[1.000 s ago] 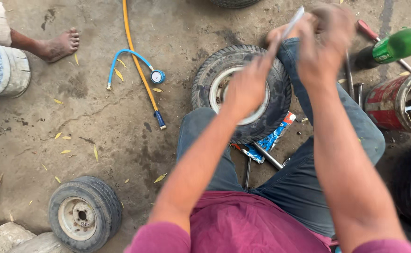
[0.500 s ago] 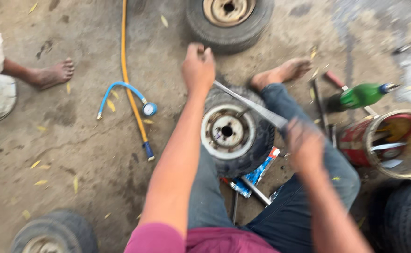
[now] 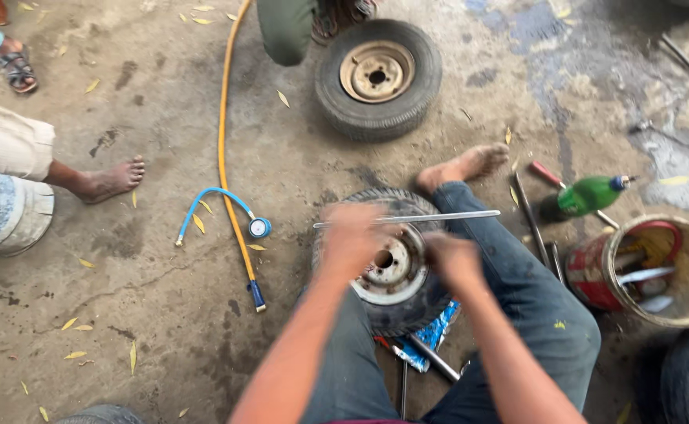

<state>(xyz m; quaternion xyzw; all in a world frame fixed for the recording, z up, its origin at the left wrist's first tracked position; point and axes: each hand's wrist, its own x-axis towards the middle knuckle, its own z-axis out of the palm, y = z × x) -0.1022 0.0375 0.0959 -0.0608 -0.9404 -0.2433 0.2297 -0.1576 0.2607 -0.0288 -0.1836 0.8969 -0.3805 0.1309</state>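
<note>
Small worn tyre (image 3: 407,310) w/ rusty rim, thin metal rod (image 3: 439,217) at 12; left hand (image 3: 350,239), right hand (image 3: 454,263) over it, blurred, grip can't tell.

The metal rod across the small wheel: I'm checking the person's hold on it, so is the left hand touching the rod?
Cannot tell. In the head view the left hand is motion-blurred over the near end of the metal rod; no plain contact or gap shows.

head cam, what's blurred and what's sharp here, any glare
Head view: both hands, left and right, are motion-smeared over the small wheel; the metal rod, spare wheel and orange hose stay sharp; light is soft and even, with no harsh glare.
</note>
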